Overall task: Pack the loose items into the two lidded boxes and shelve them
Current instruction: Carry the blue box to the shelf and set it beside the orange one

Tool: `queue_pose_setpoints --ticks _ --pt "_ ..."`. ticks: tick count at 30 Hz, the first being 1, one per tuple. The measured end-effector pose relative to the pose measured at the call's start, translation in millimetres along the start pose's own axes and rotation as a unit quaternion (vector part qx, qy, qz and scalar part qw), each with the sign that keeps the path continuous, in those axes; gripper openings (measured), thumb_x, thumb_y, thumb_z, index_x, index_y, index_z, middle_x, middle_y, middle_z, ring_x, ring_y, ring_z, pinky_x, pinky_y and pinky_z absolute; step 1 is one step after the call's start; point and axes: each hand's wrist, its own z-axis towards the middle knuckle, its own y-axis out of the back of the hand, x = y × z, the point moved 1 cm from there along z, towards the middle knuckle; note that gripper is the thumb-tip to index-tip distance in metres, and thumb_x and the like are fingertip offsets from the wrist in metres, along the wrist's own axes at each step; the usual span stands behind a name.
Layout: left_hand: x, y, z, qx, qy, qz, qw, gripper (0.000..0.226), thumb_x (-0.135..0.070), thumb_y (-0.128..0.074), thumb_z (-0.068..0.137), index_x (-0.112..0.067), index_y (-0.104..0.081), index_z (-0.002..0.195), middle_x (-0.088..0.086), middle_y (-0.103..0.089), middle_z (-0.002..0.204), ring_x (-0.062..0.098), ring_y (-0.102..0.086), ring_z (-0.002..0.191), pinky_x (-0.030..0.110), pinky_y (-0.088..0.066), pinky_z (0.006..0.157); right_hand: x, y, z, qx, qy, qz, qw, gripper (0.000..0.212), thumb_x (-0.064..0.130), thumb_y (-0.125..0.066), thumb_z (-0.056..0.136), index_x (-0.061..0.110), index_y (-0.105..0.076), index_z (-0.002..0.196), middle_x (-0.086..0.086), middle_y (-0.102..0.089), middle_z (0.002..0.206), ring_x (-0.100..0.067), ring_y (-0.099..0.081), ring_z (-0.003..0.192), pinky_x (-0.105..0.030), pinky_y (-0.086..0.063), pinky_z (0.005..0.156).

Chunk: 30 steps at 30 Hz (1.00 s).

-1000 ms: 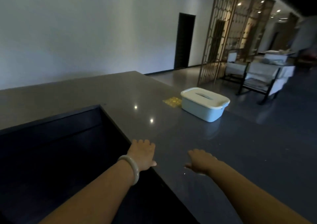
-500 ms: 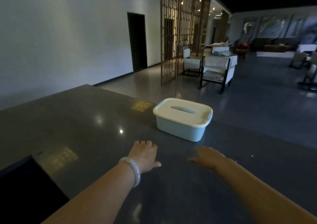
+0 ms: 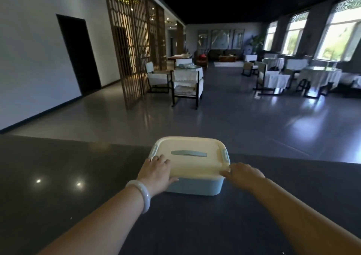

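Both hands on the lidded box
Left hand (image 3: 156, 173) and right hand (image 3: 242, 174) grip opposite near corners of the box (image 3: 190, 169); contents hidden, no readable writing

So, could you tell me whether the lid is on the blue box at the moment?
On. The cream lid sits flat across the blue box, covering its whole top. Whether the side clips are latched cannot be told.

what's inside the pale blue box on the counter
Cannot be seen: the cream lid is closed on the pale blue plastic box, covering its contents. Only the grey-blue handle lies on top, with both hands at the lid's near corners.
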Motion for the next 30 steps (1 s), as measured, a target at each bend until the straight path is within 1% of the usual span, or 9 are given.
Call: queue_pose_setpoints --ticks 4,8,10,13,16,19,21,24,30 --pt "39 -22 40 0.0 0.056 -0.072 0.996 0.058 -0.062 -0.038 0.094 -0.015 -0.048 0.127 0.007 -0.045 0.134 0.027 -0.051 0.114 0.04 -0.042 0.092 21 3 30 -0.048 -0.037 0.014 0.998 0.067 0.064 -0.036 0.093 0.016 -0.038 0.14 -0.005 -0.056 0.129 -0.028 -0.053 0.118 -0.041 -0.044 0.093" --pt "61 -50 68 0.026 0.112 -0.195 0.974 0.068 -0.062 -0.037 0.095 -0.016 -0.032 0.143 0.009 -0.044 0.131 0.03 -0.05 0.117 0.042 -0.045 0.095 31 -9 53 -0.051 -0.079 0.04 0.995 0.076 0.064 -0.038 0.092 0.02 -0.018 0.152 -0.007 -0.049 0.136 -0.03 -0.049 0.123 -0.042 -0.041 0.098" --pt "67 -62 82 0.042 0.124 -0.252 0.959 0.07 -0.062 -0.038 0.094 -0.017 -0.025 0.147 0.01 -0.043 0.135 0.029 -0.051 0.117 0.042 -0.047 0.095 35 -14 61 -0.065 -0.099 0.058 0.991 0.077 0.064 -0.038 0.092 0.019 -0.015 0.151 -0.008 -0.047 0.137 -0.031 -0.05 0.124 -0.042 -0.042 0.096" --pt "70 -72 102 0.054 0.138 -0.298 0.943 0.067 -0.061 -0.04 0.094 -0.014 -0.03 0.142 0.011 -0.045 0.131 0.026 -0.056 0.108 0.041 -0.052 0.087 34 -20 78 -0.079 -0.129 0.106 0.983 0.072 0.063 -0.038 0.092 0.017 -0.022 0.145 -0.009 -0.05 0.133 -0.032 -0.054 0.119 -0.042 -0.044 0.092" --pt "69 -78 118 0.066 0.174 -0.347 0.919 0.062 -0.059 -0.039 0.096 -0.011 -0.035 0.135 0.011 -0.047 0.126 0.023 -0.058 0.098 0.036 -0.051 0.079 27 -19 98 -0.078 -0.158 0.192 0.966 0.061 0.06 -0.037 0.094 0.016 -0.034 0.135 -0.008 -0.054 0.124 -0.032 -0.058 0.11 -0.039 -0.045 0.085" --pt "71 -90 126 0.076 0.214 -0.383 0.896 0.063 -0.059 -0.035 0.097 -0.006 -0.04 0.131 0.014 -0.055 0.119 0.025 -0.061 0.094 0.038 -0.051 0.08 24 -19 108 -0.093 -0.185 0.251 0.945 0.055 0.057 -0.036 0.096 0.011 -0.041 0.126 -0.013 -0.058 0.121 -0.033 -0.059 0.104 -0.038 -0.045 0.081" --pt "71 -99 127 0.066 0.222 -0.373 0.898 0.058 -0.055 -0.03 0.099 -0.004 -0.043 0.125 0.014 -0.061 0.108 0.026 -0.062 0.087 0.039 -0.052 0.079 24 -24 111 -0.099 -0.189 0.258 0.942 0.052 0.056 -0.034 0.097 0.011 -0.042 0.121 -0.014 -0.059 0.118 -0.032 -0.058 0.097 -0.037 -0.044 0.077" --pt "67 -103 123 0.035 0.226 -0.332 0.915 0.049 -0.048 -0.024 0.102 -0.006 -0.045 0.117 0.014 -0.063 0.106 0.029 -0.064 0.089 0.041 -0.053 0.08 25 -27 110 -0.107 -0.193 0.252 0.942 0.05 0.057 -0.03 0.098 0.012 -0.042 0.117 -0.012 -0.06 0.114 -0.028 -0.053 0.087 -0.037 -0.042 0.074" --pt "62 -96 105 0.047 0.238 -0.328 0.913 0.042 -0.045 -0.021 0.103 -0.011 -0.042 0.113 0.007 -0.062 0.092 0.022 -0.064 0.079 0.04 -0.055 0.074 27 -29 91 -0.102 -0.191 0.236 0.947 0.043 0.056 -0.027 0.098 0.016 -0.038 0.107 -0.012 -0.059 0.109 -0.032 -0.058 0.096 -0.038 -0.042 0.075"
